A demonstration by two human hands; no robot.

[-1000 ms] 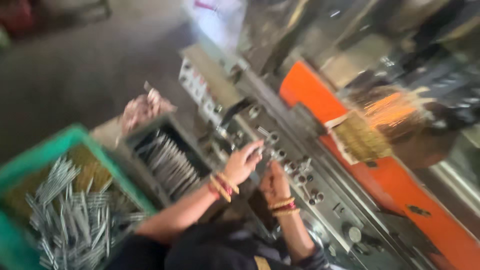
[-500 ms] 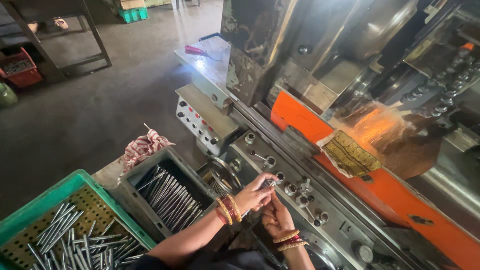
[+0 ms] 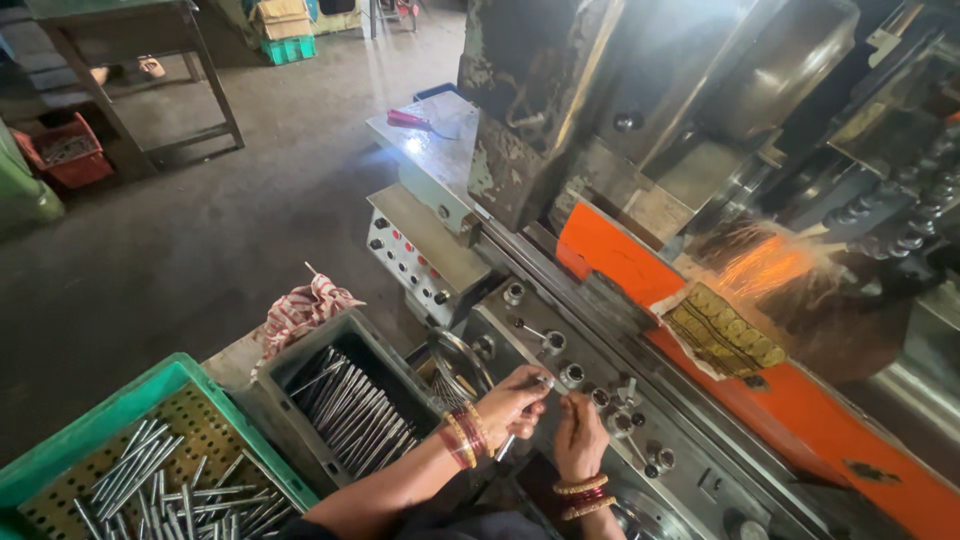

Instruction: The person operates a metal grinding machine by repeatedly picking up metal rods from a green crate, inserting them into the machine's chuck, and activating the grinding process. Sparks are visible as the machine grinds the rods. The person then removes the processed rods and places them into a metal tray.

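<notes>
My left hand (image 3: 512,403) is closed on a thin metal rod (image 3: 507,444) and holds it over the grey machine panel (image 3: 690,480). My right hand (image 3: 580,437) meets it at the rod's upper end, with fingertips pinching near the tip. Both wrists wear red and gold bangles. Just left of my hands a dark metal bin (image 3: 290,385) holds several similar rods. A green perforated crate (image 3: 120,410) with more rods sits at the lower left.
The grinding machine has an orange guard (image 3: 610,250), with sparks (image 3: 760,265) flying behind it. A button box (image 3: 405,255) sticks out on its left side. A checked rag (image 3: 300,308) lies behind the bin. A metal table (image 3: 120,50) and red crate (image 3: 65,150) stand far left.
The view has tilted up and steadied from a blur. My hands have come together over the panel and stay there with the rod between them.
</notes>
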